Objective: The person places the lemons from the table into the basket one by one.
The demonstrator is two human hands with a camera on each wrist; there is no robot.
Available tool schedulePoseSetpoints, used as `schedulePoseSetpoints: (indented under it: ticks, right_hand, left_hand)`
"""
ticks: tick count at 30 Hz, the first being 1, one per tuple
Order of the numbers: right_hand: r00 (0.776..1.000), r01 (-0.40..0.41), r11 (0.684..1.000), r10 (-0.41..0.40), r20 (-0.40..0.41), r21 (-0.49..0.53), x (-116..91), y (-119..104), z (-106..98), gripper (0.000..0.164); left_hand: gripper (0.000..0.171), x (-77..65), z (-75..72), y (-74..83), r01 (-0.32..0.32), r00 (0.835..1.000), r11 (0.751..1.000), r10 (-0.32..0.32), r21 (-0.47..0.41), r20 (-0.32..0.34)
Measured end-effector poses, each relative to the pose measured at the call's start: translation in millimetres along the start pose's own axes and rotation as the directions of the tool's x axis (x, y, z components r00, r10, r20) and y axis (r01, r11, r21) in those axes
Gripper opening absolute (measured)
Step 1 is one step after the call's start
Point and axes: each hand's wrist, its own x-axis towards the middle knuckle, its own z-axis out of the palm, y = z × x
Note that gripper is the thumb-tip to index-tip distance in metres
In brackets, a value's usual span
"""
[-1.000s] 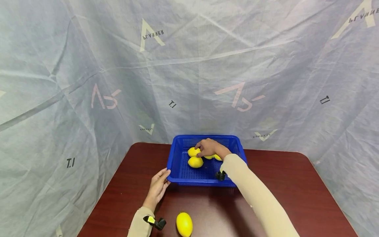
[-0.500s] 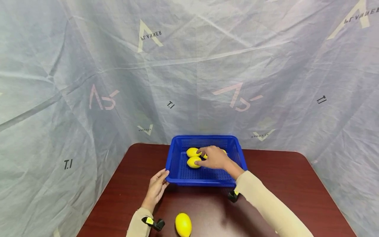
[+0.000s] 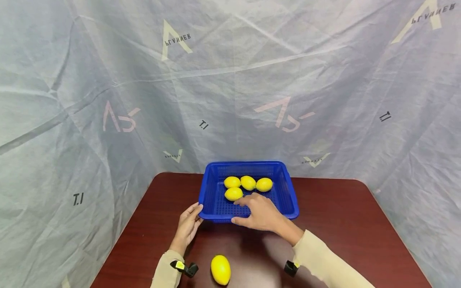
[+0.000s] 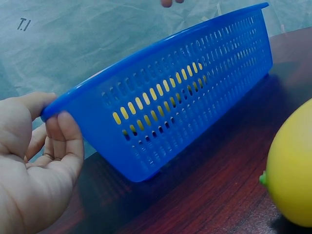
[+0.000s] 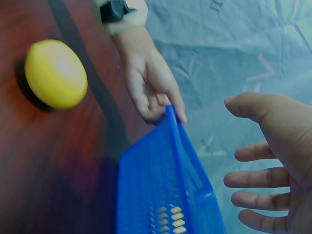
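A blue perforated plastic basket [image 3: 248, 219] stands at the back of the table, with several yellow lemons [image 3: 264, 184] inside. My left hand [image 3: 188, 226] pinches its front left corner, thumb over the rim and fingers curled beneath, as the left wrist view shows. Over the basket's front rim hovers my right hand [image 3: 261, 212], fingers spread and nothing in them; in the right wrist view that hand [image 5: 273, 165] is apart from the basket. One more lemon [image 3: 221, 270] lies on the table in front, between the two forearms. Its green tip shows in the left wrist view.
The dark red wooden table [image 3: 338, 224] extends to both sides of the basket. Behind and around it hangs a grey printed sheet [image 3: 230, 100]. Each sleeve carries a small black wrist camera [image 3: 291, 268].
My right hand has drawn back from the lemons inside the basket toward its front rim, uncovering them. The left hand keeps its hold on the corner. The head view has shifted slightly.
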Motion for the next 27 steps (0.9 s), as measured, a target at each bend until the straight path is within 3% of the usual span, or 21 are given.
schedulePoseSetpoints:
  ticks: [7,12,20,27]
  right_hand:
    - [0.999,0.045,0.999,-0.044,-0.021,0.012,-24.0,-16.5,21.9,0.056]
    - [0.998,0.052,0.998,-0.051,-0.041,0.032,-41.9,-27.7,45.0,0.052]
    - [0.999,0.035,0.997,-0.037,0.026,0.073,-56.0,-35.8,80.4,0.057]
    - [0.996,0.013,0.997,-0.019,0.085,0.074,-60.3,-42.1,95.4,0.066]
  left_hand:
    - [0.045,1.6,-0.7,0.6,-0.019,1.0,1.0,0.019,0.0,-0.003]
    - [0.043,1.7,0.3,-2.9,-0.033,0.999,0.999,0.033,-0.005,0.032]
    - [0.051,2.2,1.8,-2.7,0.002,1.0,1.0,-0.002,0.003,0.0]
    - [0.049,-0.6,1.2,-2.0,0.01,1.0,1.0,-0.01,0.013,-0.015]
